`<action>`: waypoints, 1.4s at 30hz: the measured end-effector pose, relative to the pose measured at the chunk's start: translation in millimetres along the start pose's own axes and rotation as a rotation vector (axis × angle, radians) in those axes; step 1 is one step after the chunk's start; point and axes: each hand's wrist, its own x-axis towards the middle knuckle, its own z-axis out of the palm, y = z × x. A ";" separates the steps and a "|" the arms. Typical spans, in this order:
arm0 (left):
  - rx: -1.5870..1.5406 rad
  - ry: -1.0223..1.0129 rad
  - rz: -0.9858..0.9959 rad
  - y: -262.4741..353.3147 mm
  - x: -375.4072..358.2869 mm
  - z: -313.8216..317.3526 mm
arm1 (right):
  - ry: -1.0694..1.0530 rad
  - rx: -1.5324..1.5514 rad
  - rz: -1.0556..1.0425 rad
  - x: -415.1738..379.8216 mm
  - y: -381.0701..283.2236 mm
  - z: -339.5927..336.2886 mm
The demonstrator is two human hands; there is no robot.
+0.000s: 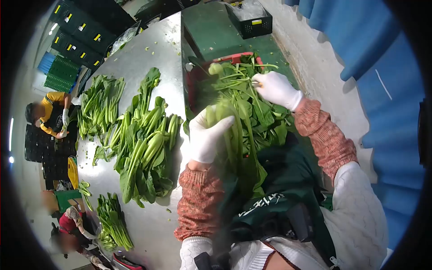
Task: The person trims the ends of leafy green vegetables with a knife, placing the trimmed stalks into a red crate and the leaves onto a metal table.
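Note:
My left hand (pixel 209 134), in a white glove, is closed around leafy greens (pixel 234 135) with pale green stalks, somewhat blurred, whose leaves hang down in front of my apron. Up and to the right, my right hand (pixel 275 91), also gloved in white, has its fingers pinched together over the leaves. A tiny orange spot shows at its fingertips; what it grips I cannot make out. Below both hands, a red crate (pixel 231 57) holds a heap of loose green leaves and stems (pixel 265 117). Part of its rim is hidden by them.
On the metal table (pixel 153 49) to the left lie several piles of greens (pixel 146 148). Two other people (pixel 53 112) work across it. A black crate (pixel 249 22) with clear plastic stands ahead; a blue curtain (pixel 391 112) hangs at right beside a pale wall.

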 end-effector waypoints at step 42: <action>-0.542 0.359 0.316 -47.8 -154.7 -107.0 | -0.461 1.687 1.211 -34.4 -113.6 277.5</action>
